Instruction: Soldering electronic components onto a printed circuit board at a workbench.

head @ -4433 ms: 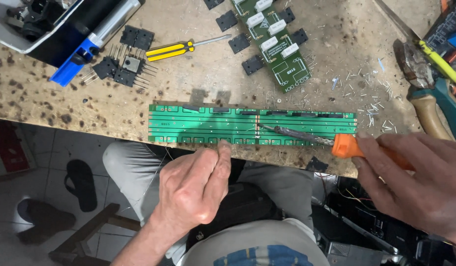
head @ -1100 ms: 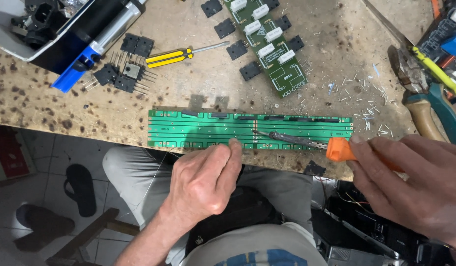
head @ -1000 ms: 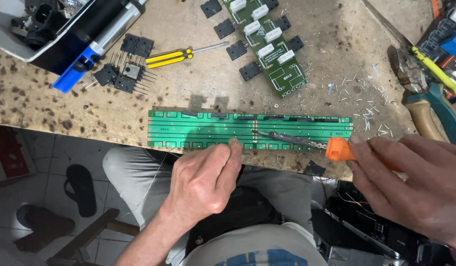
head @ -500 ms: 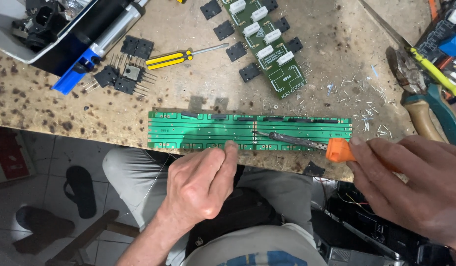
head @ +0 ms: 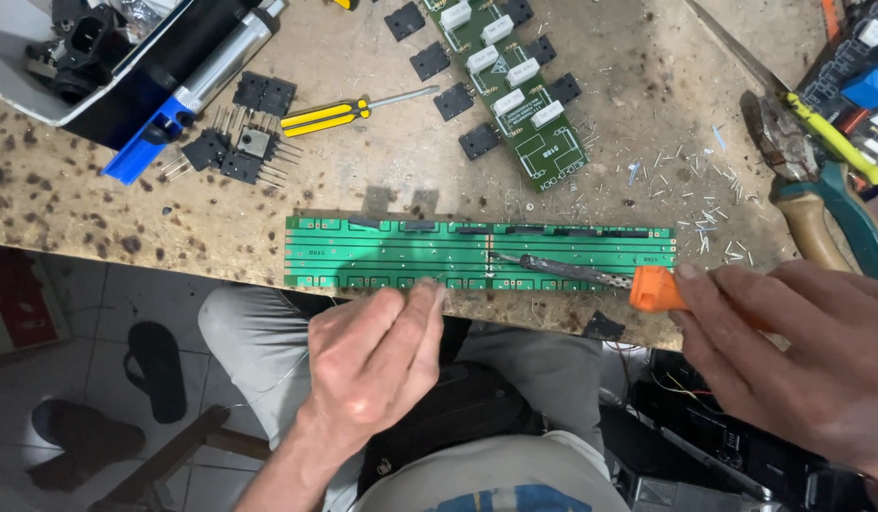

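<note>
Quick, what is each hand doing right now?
Left hand: fingers pinched together at the near edge of the long green circuit board; anything held cannot be told.
Right hand: closed on the orange-handled soldering iron.

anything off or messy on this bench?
Yes. Snipped wire leads lie scattered over the worktop right of the long green board, and the worktop is pocked with dark burn-like spots. The soldering iron in the right hand rests across the board.
</note>
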